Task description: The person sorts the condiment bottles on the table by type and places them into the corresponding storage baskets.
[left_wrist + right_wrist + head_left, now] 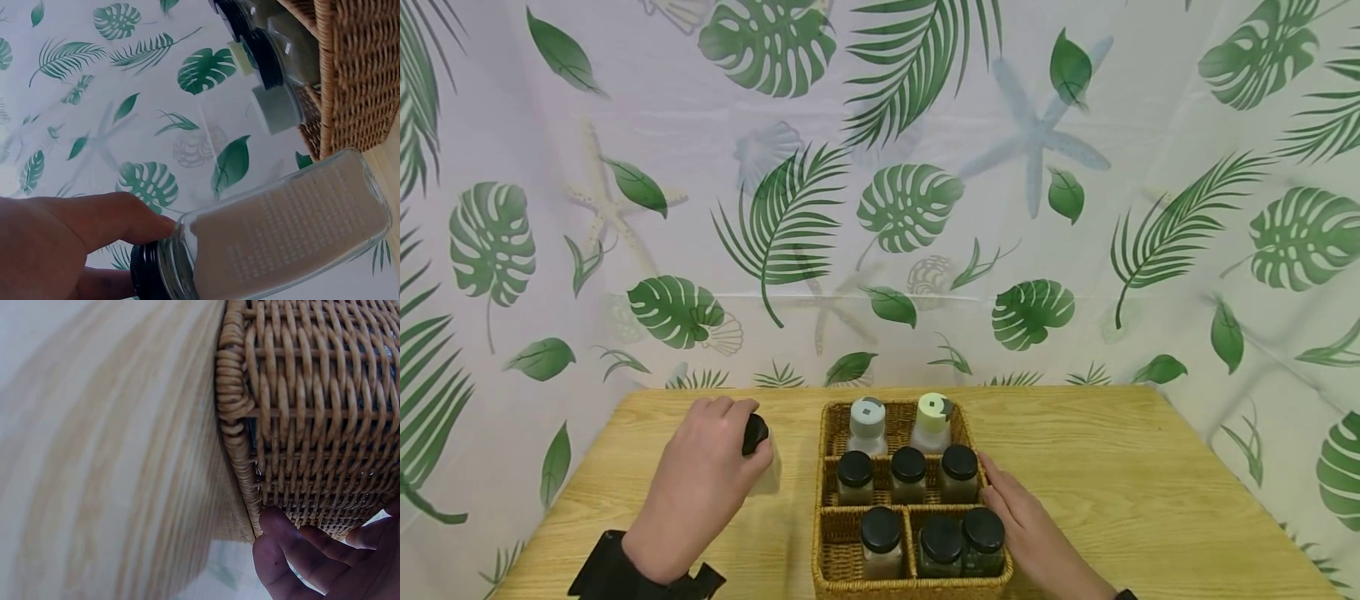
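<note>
My left hand [707, 467] grips the black lid of a glass spice jar [294, 231] to the left of the basket. Beige powder fills most of this jar, and faint lettering runs along its side. Whether its base touches the table, I cannot tell. Against the right outer wall of the wicker basket [312, 425] lie the fairly straight fingers of my right hand [1037, 533]. Inside the basket, three black-lidded jars [908, 465] stand in the middle row. One more jar [881, 529] sits front left, and two dark-filled jars [940, 537] share the front right compartment.
The basket's back compartment holds a bottle with a pale grey-green cap [868, 414] and one with a yellow-green cap [934, 408]. Below everything is a wood-grain table [1090, 467]. A leaf-patterned cloth [925, 275] hangs behind its far edge.
</note>
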